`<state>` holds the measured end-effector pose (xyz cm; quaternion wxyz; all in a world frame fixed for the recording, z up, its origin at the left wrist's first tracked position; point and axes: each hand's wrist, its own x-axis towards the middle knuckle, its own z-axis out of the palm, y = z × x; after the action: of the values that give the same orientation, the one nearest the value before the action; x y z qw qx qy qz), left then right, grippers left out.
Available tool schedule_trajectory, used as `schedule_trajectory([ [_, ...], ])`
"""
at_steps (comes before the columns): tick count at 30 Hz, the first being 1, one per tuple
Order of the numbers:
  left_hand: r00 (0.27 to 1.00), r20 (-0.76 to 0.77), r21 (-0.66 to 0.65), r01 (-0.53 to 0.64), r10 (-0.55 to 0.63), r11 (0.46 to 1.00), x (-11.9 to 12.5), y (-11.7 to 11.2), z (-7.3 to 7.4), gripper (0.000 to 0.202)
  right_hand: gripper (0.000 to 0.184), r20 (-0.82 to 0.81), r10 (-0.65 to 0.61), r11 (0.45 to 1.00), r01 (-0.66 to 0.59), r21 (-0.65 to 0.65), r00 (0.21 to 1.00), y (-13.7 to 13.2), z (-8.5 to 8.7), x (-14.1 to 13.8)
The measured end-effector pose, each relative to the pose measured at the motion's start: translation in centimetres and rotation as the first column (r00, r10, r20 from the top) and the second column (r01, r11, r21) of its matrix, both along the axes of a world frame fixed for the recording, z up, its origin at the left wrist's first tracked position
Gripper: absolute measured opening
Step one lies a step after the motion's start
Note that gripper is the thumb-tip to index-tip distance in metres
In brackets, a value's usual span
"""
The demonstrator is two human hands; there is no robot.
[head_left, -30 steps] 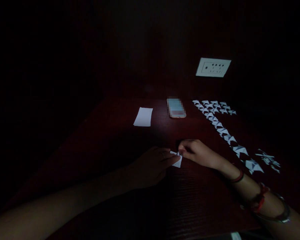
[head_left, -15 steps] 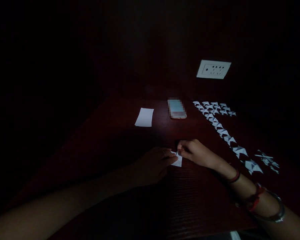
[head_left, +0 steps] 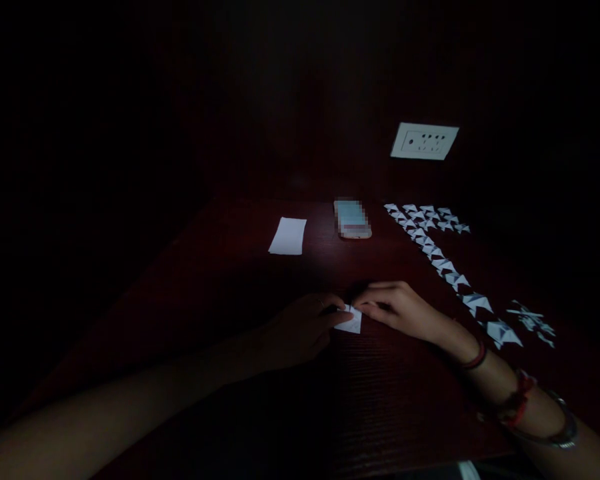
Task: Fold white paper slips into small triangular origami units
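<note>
A small folded piece of white paper (head_left: 351,325) lies on the dark red table (head_left: 405,413), between my two hands. From the left, my left hand (head_left: 307,330) grips it, thumb and fingertips on its upper left part. My right hand (head_left: 393,308) pinches the paper's upper right edge with thumb and forefinger. A thin dark slit or crease runs between the two sets of fingertips. Part of the paper is covered by my fingers, and my left hand is in deep shadow.
A stack of white paper sheets (head_left: 288,237) lies farther back, with a phone (head_left: 353,220) to its right. Several folded paper figures (head_left: 475,302) line the right side, beside a pile of paper scraps (head_left: 533,321). A socket plate (head_left: 425,141) is on the back wall.
My right fingers have straightened a little and shifted slightly at the paper's top edge. My left hand keeps its hold. The whole view has shifted slightly.
</note>
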<state>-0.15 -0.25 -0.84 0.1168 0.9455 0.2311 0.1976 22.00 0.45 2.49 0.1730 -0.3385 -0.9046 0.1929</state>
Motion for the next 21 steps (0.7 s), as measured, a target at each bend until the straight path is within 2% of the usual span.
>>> schedule_trajectory([
  [2,0.999,-0.001,-0.001,0.046,-0.046,0.999,-0.3,0.4,0.0,0.048,0.022,0.093,0.065,0.996,-0.071,0.062,0.994,-0.3,0.1,0.5],
  [6,0.989,-0.035,0.006,0.142,-0.142,0.99,-1.1,1.5,0.1,0.049,0.025,0.26,0.061,0.977,-0.111,0.182,0.964,-0.6,-0.4,0.8],
  [13,0.982,-0.07,0.0,0.175,-0.174,0.985,-1.6,2.1,0.8,0.045,0.028,0.347,0.045,0.919,-0.175,0.354,0.937,-0.9,-0.7,0.5],
  [21,0.982,-0.08,0.009,0.173,-0.172,0.985,-1.5,1.9,1.1,0.046,0.03,0.416,0.048,0.909,-0.213,0.359,0.908,-1.2,-0.1,0.1],
])
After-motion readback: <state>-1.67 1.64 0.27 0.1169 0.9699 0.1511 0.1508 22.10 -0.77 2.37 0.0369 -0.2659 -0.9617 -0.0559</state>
